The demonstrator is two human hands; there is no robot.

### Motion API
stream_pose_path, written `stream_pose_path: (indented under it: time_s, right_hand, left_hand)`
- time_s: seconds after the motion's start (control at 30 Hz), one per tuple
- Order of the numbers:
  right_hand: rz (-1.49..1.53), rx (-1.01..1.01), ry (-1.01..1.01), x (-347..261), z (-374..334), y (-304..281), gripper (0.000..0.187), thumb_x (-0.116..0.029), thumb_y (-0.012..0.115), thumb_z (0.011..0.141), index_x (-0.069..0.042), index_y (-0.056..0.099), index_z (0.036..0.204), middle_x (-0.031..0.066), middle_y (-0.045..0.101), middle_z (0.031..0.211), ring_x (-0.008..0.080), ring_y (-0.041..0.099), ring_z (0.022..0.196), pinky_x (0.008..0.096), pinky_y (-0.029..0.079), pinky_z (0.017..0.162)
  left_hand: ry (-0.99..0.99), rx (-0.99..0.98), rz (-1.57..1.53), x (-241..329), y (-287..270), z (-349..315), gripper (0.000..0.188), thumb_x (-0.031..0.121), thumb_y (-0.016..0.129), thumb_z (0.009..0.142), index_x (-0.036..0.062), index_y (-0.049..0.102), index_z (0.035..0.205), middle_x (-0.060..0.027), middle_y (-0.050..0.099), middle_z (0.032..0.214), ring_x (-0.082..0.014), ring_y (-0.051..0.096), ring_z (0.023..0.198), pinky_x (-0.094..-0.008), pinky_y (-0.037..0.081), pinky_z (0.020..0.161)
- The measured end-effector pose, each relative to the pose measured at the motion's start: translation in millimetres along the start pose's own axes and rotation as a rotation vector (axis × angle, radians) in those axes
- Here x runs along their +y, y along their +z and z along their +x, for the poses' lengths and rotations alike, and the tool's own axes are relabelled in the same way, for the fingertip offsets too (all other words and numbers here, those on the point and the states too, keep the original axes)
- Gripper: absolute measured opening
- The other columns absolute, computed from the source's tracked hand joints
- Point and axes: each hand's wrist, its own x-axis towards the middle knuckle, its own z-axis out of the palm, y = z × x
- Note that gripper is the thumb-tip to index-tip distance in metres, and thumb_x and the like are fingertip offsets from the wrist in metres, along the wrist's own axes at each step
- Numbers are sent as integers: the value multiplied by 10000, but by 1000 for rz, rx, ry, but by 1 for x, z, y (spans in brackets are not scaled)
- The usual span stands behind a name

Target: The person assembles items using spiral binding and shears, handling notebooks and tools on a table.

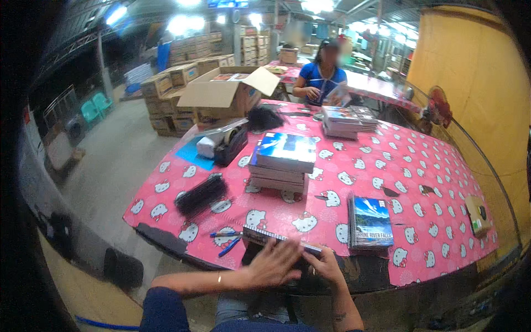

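My left hand [272,263] lies flat, fingers spread, on a spiral-bound notebook [264,234] at the near edge of the pink patterned table [431,182]. My right hand [325,264] grips the same notebook's right end, fingers curled at its edge. Two blue pens [228,240] lie just left of the notebook. A small stack of spiral notebooks with a landscape cover [369,222] sits to the right of my hands. A taller stack of notebooks [283,161] stands in the table's middle.
A black comb-binding strip [201,194] lies on the left, a tape dispenser [228,143] behind it. An open cardboard box [228,91] and another notebook stack [347,120] are at the far end, where a person in a blue top [319,77] sits. Stacked cartons [166,88] stand far left.
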Motion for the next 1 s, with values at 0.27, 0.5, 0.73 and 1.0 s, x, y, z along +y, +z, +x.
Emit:
stream_pose_path:
  time_s: [0.27,0.5,0.73,1.0]
  right_hand:
    - [78,-37,14,3,0,5,267,-68,637,948,43,659,1190,36,712,982,99,619,915,295,513,831]
    - [12,-73,11,12,0,-3,286,-98,636,938,-4,650,1208,66,728,949,118,632,876,302,512,812]
    - [20,-107,77,2,-2,0,263,-80,586,947,9,621,1193,144,691,935,98,590,884,306,503,809]
    - [87,-70,60,13,-2,1,287,-70,598,939,20,608,1212,113,681,901,96,552,807,324,506,732]
  left_hand:
    - [-84,63,80,-2,-13,23,847,572,361,999,-58,193,1540,-240,118,1633,-366,31,1534,-570,-34,1198]
    - [2,162,18,12,13,9,848,619,370,965,7,266,1542,-204,157,1638,-326,96,1536,-650,-22,1166]
    - [-5,165,97,5,16,17,883,639,390,951,-6,264,1540,-195,204,1626,-338,97,1533,-580,-48,1195]
    - [14,159,73,11,4,30,828,572,334,1000,-48,227,1538,-237,149,1628,-375,81,1529,-593,-63,1187]
